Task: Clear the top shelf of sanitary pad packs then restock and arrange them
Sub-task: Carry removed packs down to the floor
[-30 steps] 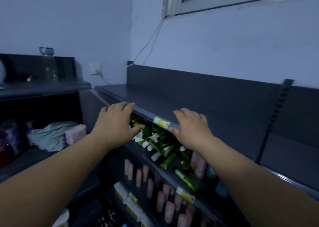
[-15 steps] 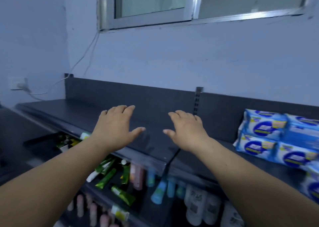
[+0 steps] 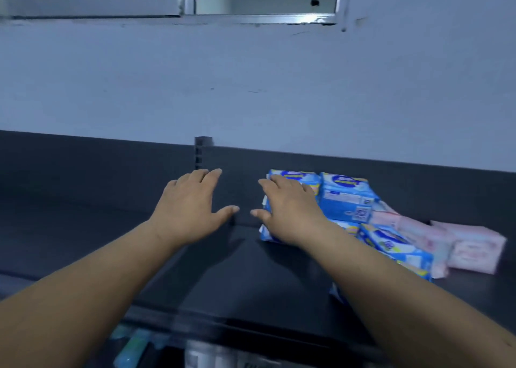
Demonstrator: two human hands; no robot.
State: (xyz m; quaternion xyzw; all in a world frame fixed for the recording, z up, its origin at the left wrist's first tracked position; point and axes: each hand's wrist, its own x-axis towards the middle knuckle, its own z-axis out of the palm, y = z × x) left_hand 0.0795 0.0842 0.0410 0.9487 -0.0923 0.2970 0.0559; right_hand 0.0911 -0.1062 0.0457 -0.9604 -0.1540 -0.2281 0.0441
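Two hands are shown extended over the top shelf (image 3: 223, 270); how are the fingers held? — Reader

The left hand (image 3: 192, 208) is held palm down over the middle of the shelf, near its back edge; the four fingers are kept straight and pressed together, the thumb is spread to the side; nothing is gripped; whether the shelf is touched cannot be told. The right hand (image 3: 290, 214) is laid palm down at the left end of the blue packs (image 3: 346, 197); the fingers are kept straight and close together over the top of the pile, the thumb is spread toward the left hand; nothing is pinched. — Legend

Where are the sanitary pad packs placed? — Reader

The blue packs are heaped on the right half of the shelf, from the back panel (image 3: 83, 166) toward the front edge; some are stacked, some are tilted; the pink packs (image 3: 472, 247) are laid just beside them, nearer the right edge. — Legend

What else is marked? — Reader

A slotted upright (image 3: 199, 152) is seen at the back edge, behind the left hand's fingertips; a window (image 3: 178, 7) is set in the wall above; blurred bottles (image 3: 131, 348) are seen below the front edge. — Legend
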